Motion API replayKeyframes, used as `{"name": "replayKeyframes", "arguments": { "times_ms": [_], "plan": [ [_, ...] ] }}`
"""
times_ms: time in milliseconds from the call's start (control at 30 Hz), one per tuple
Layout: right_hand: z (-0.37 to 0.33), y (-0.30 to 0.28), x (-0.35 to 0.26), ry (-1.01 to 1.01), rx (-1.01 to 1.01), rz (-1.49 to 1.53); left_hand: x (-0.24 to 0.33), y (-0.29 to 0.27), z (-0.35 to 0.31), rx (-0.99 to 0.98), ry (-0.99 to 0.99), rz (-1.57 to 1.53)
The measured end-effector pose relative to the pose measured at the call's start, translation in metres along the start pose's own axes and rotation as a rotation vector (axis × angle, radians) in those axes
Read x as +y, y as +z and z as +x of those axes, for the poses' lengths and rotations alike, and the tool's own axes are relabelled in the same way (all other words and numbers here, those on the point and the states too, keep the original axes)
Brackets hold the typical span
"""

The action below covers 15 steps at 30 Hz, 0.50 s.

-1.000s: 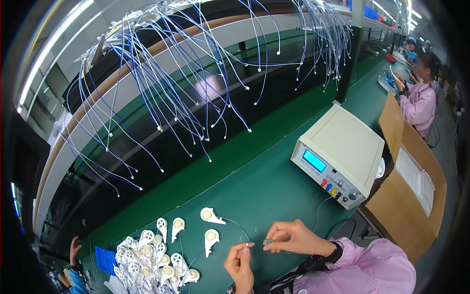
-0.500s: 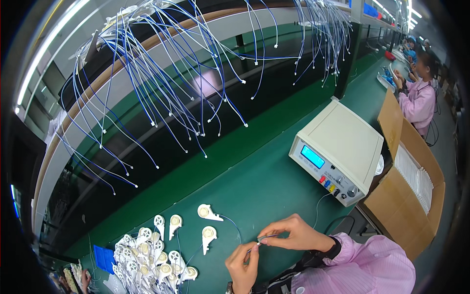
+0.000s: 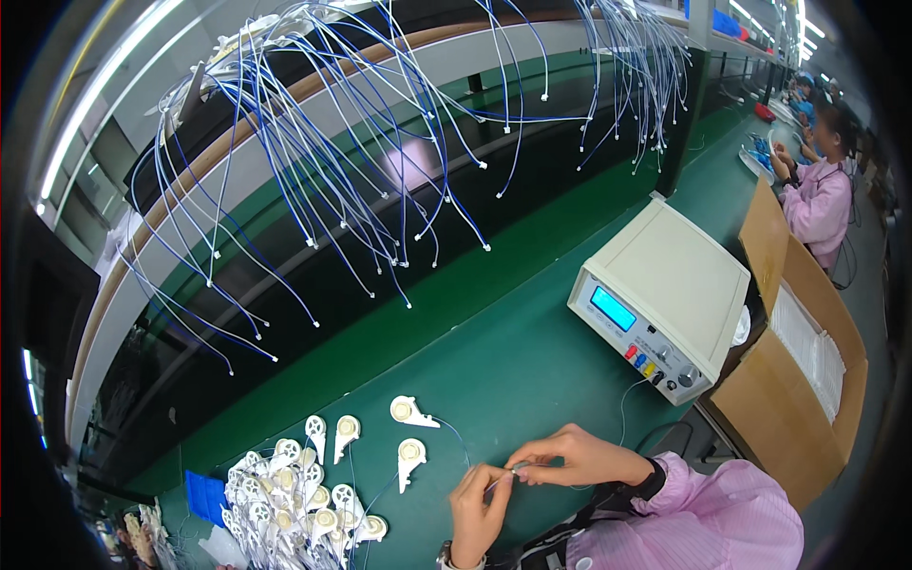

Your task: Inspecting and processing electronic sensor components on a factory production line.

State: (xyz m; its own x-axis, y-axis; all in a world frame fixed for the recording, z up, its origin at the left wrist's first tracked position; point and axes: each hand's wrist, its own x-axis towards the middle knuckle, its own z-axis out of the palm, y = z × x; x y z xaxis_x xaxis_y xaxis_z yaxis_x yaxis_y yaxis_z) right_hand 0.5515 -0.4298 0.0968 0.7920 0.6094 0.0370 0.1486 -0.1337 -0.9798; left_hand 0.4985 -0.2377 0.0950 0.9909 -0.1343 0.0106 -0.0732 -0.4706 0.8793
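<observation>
Above the bench's front edge, my left hand (image 3: 480, 503) pinches a thin wire between thumb and fingertips. My right hand (image 3: 578, 458) meets it fingertip to fingertip, also closed in a pinch on thin wire. A tiny pale connector (image 3: 515, 471) shows where the two hands meet; whether it is joined to anything is too small to tell. To the left of my hands lie two white plastic reel-shaped parts (image 3: 410, 458) with cream round centres. From the farther one, a blue-white cable (image 3: 463, 435) curves toward my left hand.
A heap of similar white parts (image 3: 285, 494) lies at left beside a blue tray (image 3: 204, 498). A beige tester (image 3: 665, 275) with a lit screen stands right, near an open carton (image 3: 769, 399). Blue and white cables (image 3: 361, 199) hang from a rail. A co-worker (image 3: 819, 195) sits farther along.
The whole view has shifted slightly. My hands stay together, and the fingertips of both have moved a little to the right around the connector. The parts on the bench lie as before.
</observation>
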Motion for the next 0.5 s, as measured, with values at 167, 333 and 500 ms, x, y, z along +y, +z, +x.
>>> {"name": "replayKeyframes", "arguments": {
  "times_ms": [167,333,500],
  "plan": [
    [-0.016,-0.009,0.0,0.009,0.07,-0.034,-0.041,0.022,0.016,0.211,-0.15,-0.507],
    [-0.032,-0.007,-0.001,-0.022,0.058,0.034,-0.106,0.009,0.051,0.246,-0.489,-1.362],
    [-0.042,-0.002,-0.003,-0.079,0.028,0.027,-0.104,0.003,0.088,0.531,-0.387,-1.389]
  ]
}}
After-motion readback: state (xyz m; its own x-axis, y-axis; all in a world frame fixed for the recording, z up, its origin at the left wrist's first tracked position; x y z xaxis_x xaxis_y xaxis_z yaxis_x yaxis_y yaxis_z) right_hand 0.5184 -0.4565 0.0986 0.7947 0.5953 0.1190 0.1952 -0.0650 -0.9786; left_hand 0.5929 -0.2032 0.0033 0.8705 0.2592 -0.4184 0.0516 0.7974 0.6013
